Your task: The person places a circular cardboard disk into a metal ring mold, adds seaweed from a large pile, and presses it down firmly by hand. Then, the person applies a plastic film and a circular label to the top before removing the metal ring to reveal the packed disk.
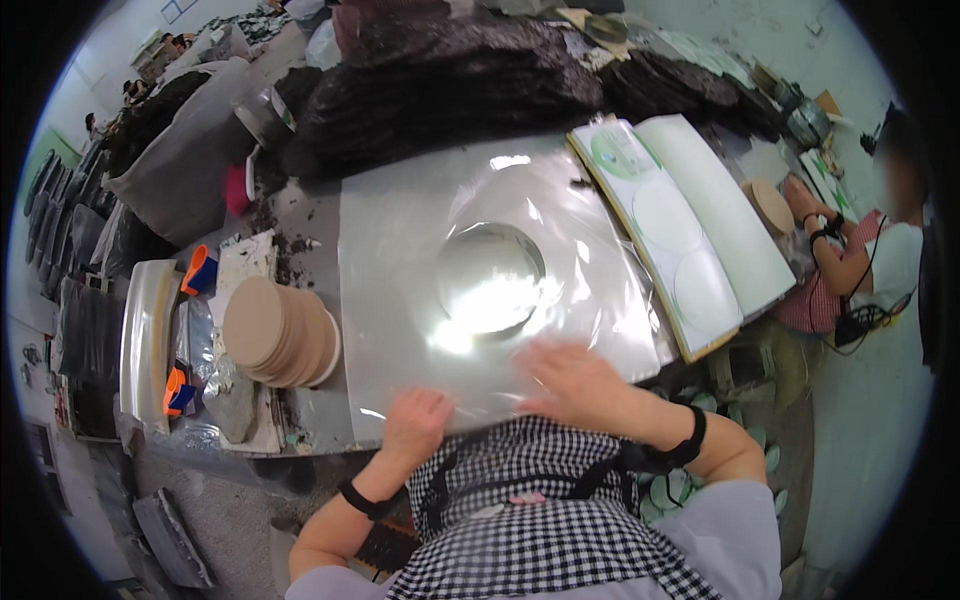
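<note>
Before me lies a broad stack of transparent plastic film (397,285), glossy and slightly wrinkled. A large round shape (491,277) shows in its middle under strong glare; whether it lies under or between the sheets I cannot tell. My left hand (420,420) rests at the film's near edge with its fingers curled; whether they pinch the film is not visible. Further right, my right hand (574,382) is over the near part of the film, blurred, fingers extended and holding nothing. Left of the film stands a leaning stack of round tan discs (281,330).
On the right lies a pad of printed sheets (667,232) with circles. Dark, layered sheets (450,90) are heaped at the back. Two orange-and-blue tape dispensers (199,270) sit at left beside a curved stack of plastic strips (148,345). Another person's hands (802,199) work at far right.
</note>
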The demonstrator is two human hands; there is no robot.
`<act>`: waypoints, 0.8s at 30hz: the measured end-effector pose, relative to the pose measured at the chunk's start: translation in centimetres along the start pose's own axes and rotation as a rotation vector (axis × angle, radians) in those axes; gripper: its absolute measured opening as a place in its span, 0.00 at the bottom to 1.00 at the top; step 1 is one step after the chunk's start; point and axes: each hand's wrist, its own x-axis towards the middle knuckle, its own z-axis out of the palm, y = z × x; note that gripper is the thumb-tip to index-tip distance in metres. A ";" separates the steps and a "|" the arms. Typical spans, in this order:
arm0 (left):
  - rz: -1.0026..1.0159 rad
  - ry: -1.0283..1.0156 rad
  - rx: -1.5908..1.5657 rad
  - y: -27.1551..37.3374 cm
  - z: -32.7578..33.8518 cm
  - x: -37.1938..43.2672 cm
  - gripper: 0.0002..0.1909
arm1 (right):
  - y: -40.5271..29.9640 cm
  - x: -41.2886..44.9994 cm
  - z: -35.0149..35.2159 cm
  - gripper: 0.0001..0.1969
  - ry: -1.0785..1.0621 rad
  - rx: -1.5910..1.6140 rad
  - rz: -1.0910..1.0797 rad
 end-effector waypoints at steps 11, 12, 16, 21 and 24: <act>-0.592 0.120 -0.095 -6.0 -13.8 2.1 0.32 | 12.1 18.5 -10.7 0.21 -0.415 -0.370 0.253; -0.763 0.271 0.003 -7.5 -14.3 2.7 0.34 | 14.9 22.8 -10.5 0.19 0.004 -0.271 0.101; -0.991 0.114 0.205 -11.9 -14.9 4.0 0.33 | 18.7 41.1 -9.9 0.31 0.611 -0.555 -0.118; -0.948 0.101 0.346 -11.9 -15.5 2.8 0.20 | 18.2 51.9 -4.4 0.34 0.309 -0.534 0.168; -1.012 -0.105 0.309 -12.4 -16.8 2.5 0.15 | 19.8 53.3 -3.2 0.27 0.434 -0.664 0.141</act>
